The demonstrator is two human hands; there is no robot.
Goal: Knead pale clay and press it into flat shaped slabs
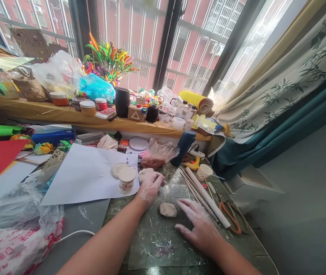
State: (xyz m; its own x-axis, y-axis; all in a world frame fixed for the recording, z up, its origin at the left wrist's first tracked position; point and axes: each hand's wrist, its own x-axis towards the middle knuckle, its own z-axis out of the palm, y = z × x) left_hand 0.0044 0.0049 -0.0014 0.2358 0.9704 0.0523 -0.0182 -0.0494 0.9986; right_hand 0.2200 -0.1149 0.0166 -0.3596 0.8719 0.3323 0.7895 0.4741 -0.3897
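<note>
Two bare, powder-dusted hands work over a transparent flat sheet (148,250) on a dark green tabletop (115,214). Taking a clock face centred on the flattened, rounded beige clay piece (168,210), which lies on the sheet between the hands, the left hand (150,188) is at 11 o'clock, its fingers bent and close together beside a pale, lumpy clay mass (146,174); I cannot tell whether they grip it. The right hand (197,223) is between 3 and 4, fingers loosely spread, thumb apart, holding nothing, its fingertips just beside the piece.

Room for moving is widest toward 6 o'clock, where the sheet, smeared white and pinkish, runs on to its near edge. Toward 10, a large white paper sheet (85,175) with a white paper cup (127,180) near its right edge limits the space. From 1 round to past 3, a long pale smooth rod (207,196) closes that side, thin wooden sticks (196,194) along its inner flank. Orange-handled scissors (231,221) lie outside it, near the tabletop's slanting right edge.
</note>
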